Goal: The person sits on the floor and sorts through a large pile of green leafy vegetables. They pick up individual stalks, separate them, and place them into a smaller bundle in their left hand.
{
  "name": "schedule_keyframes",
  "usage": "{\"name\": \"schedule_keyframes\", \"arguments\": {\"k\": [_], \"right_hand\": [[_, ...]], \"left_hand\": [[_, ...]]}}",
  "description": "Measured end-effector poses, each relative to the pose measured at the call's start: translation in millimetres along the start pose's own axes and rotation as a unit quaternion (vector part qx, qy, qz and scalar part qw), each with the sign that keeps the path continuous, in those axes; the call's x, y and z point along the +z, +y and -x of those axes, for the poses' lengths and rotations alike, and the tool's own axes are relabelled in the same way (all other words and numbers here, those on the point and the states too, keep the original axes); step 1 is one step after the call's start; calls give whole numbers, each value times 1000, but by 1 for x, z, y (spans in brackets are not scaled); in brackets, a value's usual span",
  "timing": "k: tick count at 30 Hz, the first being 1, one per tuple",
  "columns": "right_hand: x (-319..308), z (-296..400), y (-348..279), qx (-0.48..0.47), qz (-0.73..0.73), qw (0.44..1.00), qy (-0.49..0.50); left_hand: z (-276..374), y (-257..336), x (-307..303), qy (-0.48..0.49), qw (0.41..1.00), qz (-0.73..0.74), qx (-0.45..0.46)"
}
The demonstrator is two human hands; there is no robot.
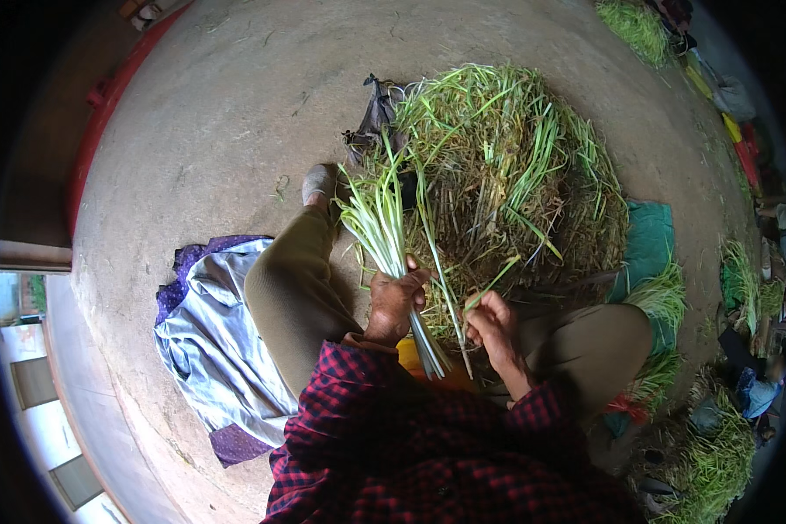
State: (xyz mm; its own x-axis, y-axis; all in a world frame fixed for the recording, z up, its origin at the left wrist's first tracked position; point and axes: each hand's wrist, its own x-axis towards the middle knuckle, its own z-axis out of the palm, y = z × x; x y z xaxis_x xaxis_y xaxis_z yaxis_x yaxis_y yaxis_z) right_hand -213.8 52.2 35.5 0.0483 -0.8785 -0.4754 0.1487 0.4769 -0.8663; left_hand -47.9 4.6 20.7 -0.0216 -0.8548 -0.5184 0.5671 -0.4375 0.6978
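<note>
My left hand (393, 301) is wrapped around a bunch of slender stalks (380, 226) with white lower ends and pale green tops, perhaps garlic greens. The tops fan out away from me, and the white ends hang below my fist. Beside it a single longer stalk (437, 259) runs between my hands; whether my left fingertips touch it cannot be made out. My right hand (494, 324) pinches a thin green leaf (498, 281) near that stalk's lower part. Before me lies a large heap of unsorted stalks (498, 177) with dry brown leaves and some green ones.
A silvery cloth with purple edging (229, 334) lies left of my bent leg (295, 288). Right of the heap, green sheeting (648, 242) carries pale green bundles (661, 295). More greens (707, 458) lie at lower right, near another person (760, 390). Dark crumpled sacking (376, 118) edges the heap.
</note>
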Motion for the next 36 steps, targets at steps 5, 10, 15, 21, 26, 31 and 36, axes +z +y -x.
{"name": "schedule_keyframes", "arguments": {"k": [5, 10, 15, 21, 26, 31, 36], "right_hand": [[16, -23, -17, -122, 110, 986, 14], [28, -27, -7, -238, 352, 905, 30], [26, -28, 0, -323, 418, 844, 93], [24, -24, 1, -353, 379, 851, 87], [22, -20, -6, -385, 374, 843, 37], [18, 3, -17, -420, 357, 833, -34], [11, 53, -48, -408, 264, 873, -32]], "left_hand": [[4, -2, 8, -4, 1000, -8, -2], [8, -3, 5, 15, 1000, -10, -7], [11, -5, 10, 17, 1000, -21, -6], [7, -4, 8, 42, 999, 10, -21], [-6, -18, -1, -9, 998, -14, -62], [-9, -17, 4, -20, 997, 43, -57], [-9, -13, 4, -1, 992, 70, -108]]}}
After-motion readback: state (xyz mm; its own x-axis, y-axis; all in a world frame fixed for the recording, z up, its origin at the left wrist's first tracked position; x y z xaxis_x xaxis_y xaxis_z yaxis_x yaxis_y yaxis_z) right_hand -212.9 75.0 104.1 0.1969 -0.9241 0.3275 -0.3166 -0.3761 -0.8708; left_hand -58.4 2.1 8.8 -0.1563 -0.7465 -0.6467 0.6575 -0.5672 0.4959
